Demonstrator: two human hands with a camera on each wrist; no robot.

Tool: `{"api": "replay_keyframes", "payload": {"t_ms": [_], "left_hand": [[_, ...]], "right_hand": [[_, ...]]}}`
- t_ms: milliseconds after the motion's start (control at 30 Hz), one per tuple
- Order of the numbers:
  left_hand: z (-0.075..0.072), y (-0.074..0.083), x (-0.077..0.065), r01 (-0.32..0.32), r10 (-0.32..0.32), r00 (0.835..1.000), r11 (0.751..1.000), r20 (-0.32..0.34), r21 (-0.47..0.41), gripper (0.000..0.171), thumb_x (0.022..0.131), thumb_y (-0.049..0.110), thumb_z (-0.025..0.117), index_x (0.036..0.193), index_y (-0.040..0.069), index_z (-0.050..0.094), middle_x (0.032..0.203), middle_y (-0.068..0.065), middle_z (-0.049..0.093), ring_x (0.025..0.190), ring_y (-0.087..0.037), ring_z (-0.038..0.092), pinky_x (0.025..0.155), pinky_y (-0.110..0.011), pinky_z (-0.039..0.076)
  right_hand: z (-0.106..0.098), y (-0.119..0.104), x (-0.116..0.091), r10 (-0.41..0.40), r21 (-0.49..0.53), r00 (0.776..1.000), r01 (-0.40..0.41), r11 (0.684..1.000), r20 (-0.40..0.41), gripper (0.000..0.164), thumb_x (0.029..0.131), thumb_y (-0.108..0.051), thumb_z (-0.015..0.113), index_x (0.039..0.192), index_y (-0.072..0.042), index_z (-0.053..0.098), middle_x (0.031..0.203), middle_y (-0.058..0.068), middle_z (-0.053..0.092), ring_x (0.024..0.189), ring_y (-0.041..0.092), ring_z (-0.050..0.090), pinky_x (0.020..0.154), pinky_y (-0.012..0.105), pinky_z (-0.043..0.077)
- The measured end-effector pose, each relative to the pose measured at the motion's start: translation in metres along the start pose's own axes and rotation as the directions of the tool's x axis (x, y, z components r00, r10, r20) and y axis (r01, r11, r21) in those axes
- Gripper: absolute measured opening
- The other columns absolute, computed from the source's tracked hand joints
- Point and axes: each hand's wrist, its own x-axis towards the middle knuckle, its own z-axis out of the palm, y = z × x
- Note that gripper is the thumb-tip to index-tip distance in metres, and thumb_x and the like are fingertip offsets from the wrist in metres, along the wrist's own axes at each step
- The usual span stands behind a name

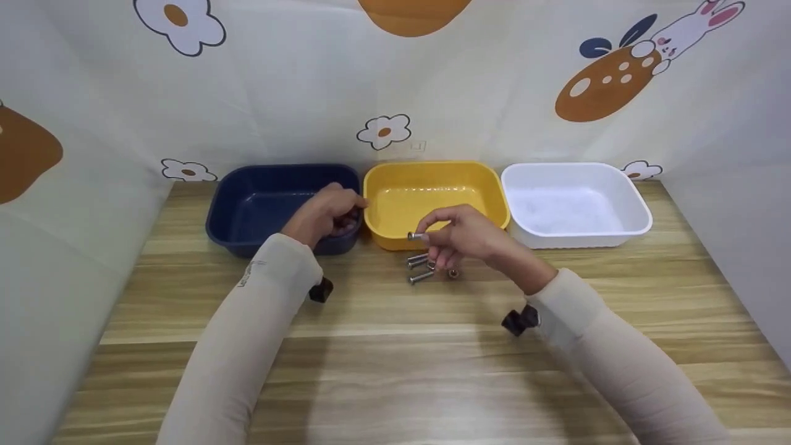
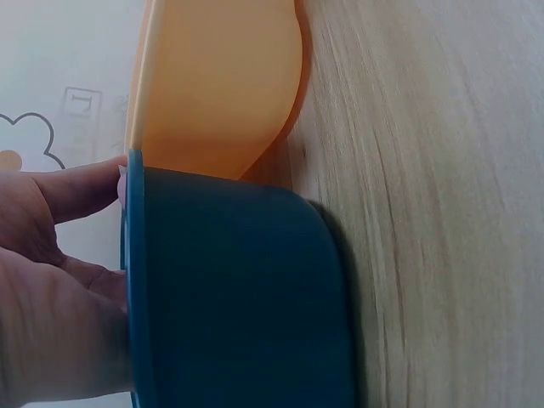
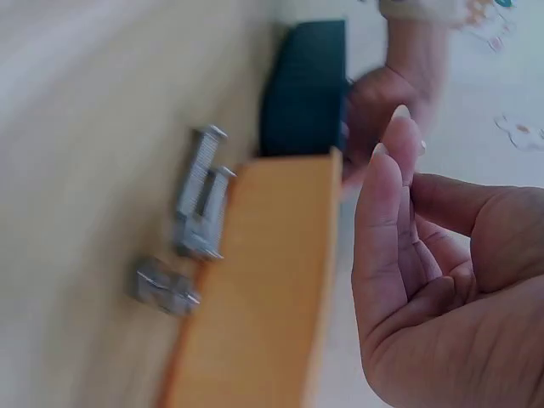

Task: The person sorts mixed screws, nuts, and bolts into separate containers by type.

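My left hand (image 1: 330,213) reaches over the near right corner of the dark blue bin (image 1: 224,210). Its index finger (image 2: 81,189) meets the rim beside the yellow bin; the other fingers curl down inside the wall, largely hidden, and I cannot tell whether they hold anything. Thumb and index finger of my right hand (image 1: 463,235) pinch a small metal bolt (image 1: 414,236) above the yellow bin's (image 1: 432,165) front rim. Beneath that hand, several loose bolts (image 1: 421,277) lie on the table, with a nut (image 1: 453,273) close by. In the right wrist view the fingers mostly hide the held bolt.
To the right of the yellow bin stands a white bin (image 1: 578,235), so three bins form a row along the back. Behind them hangs a patterned curtain (image 1: 296,93). Under everything is a wood-grain table (image 1: 395,371).
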Motion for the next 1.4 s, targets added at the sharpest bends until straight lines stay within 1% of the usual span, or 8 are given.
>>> {"api": "replay_keyframes", "payload": {"t_ms": [167,300,467,667,833,967,1233,1400], "left_hand": [[0.0,0.0,0.001,0.0,0.0,1.0,1.0,0.005,-0.018,0.015,0.096,0.019,0.058,0.102,0.005,0.057,0.074,-0.002,0.052,0.057,-0.014,0.05,0.055,-0.023,0.045],[0.001,-0.002,0.001,-0.012,0.012,1.0,1.0,0.008,-0.025,0.015,0.096,0.019,0.058,0.102,0.005,0.056,0.07,-0.002,0.051,0.055,-0.013,0.048,0.052,-0.023,0.044],[0.002,-0.004,0.002,-0.017,0.018,1.0,0.999,0.017,-0.04,0.015,0.097,0.019,0.056,0.098,0.004,0.058,0.066,-0.001,0.049,0.053,-0.014,0.047,0.05,-0.024,0.042],[0.003,0.0,0.001,0.001,-0.001,1.0,0.999,0.014,-0.032,0.016,0.097,0.019,0.057,0.104,0.004,0.056,0.071,-0.002,0.051,0.056,-0.014,0.048,0.053,-0.024,0.044],[0.004,0.0,0.003,0.004,-0.003,1.0,1.0,0.012,-0.031,0.016,0.097,0.02,0.058,0.103,0.006,0.055,0.072,-0.002,0.051,0.057,-0.013,0.048,0.054,-0.024,0.044],[0.003,-0.001,0.004,-0.001,0.001,1.0,0.999,0.018,-0.036,0.017,0.097,0.019,0.057,0.105,0.005,0.055,0.07,-0.002,0.051,0.057,-0.014,0.048,0.053,-0.024,0.044],[0.002,0.002,0.001,-0.013,0.014,1.0,0.999,-0.021,0.051,0.03,0.096,0.019,0.057,0.122,0.005,0.049,0.077,-0.003,0.054,0.064,-0.015,0.053,0.057,-0.026,0.046],[0.001,0.003,-0.001,-0.019,0.021,0.999,0.998,-0.032,0.063,0.04,0.096,0.015,0.056,0.132,0.006,0.044,0.084,-0.005,0.053,0.067,-0.016,0.053,0.058,-0.027,0.047]], "right_hand": [[-0.02,-0.018,0.009,0.002,0.007,0.997,-0.002,1.0,-0.078,0.015,0.095,-0.01,0.062,0.108,-0.004,0.065,0.066,0.006,0.064,0.051,0.013,0.061,0.053,0.028,0.055],[-0.031,-0.024,0.016,0.013,0.018,0.992,-0.011,1.0,-0.128,0.015,0.095,-0.011,0.062,0.109,-0.005,0.065,0.067,0.005,0.064,0.05,0.012,0.061,0.054,0.028,0.056],[-0.04,-0.02,0.027,0.032,0.037,0.986,-0.026,0.999,-0.166,0.02,0.095,-0.009,0.061,0.114,-0.001,0.062,0.065,0.005,0.063,0.048,0.011,0.061,0.051,0.027,0.055],[-0.05,-0.013,0.039,0.09,0.02,0.974,-0.088,0.996,-0.209,0.02,0.096,-0.01,0.061,0.113,-0.001,0.063,0.066,0.006,0.064,0.05,0.013,0.063,0.054,0.029,0.056],[-0.052,-0.01,0.046,0.111,-0.033,0.967,-0.121,0.992,-0.229,0.018,0.097,-0.009,0.059,0.113,-0.002,0.063,0.068,0.005,0.065,0.053,0.014,0.064,0.055,0.029,0.057],[-0.053,-0.009,0.046,0.113,-0.04,0.966,-0.126,0.991,-0.234,0.02,0.096,-0.007,0.058,0.115,-0.001,0.061,0.066,0.005,0.065,0.052,0.014,0.064,0.054,0.029,0.056],[-0.056,-0.003,0.043,0.104,-0.033,0.968,-0.115,0.993,-0.228,0.025,0.096,-0.006,0.058,0.119,0.002,0.06,0.065,0.006,0.065,0.05,0.014,0.064,0.052,0.029,0.056],[-0.058,0.002,0.042,0.098,-0.049,0.973,-0.111,0.993,-0.211,0.028,0.097,-0.008,0.057,0.123,0.003,0.059,0.062,0.003,0.064,0.05,0.012,0.063,0.056,0.031,0.057]]}}
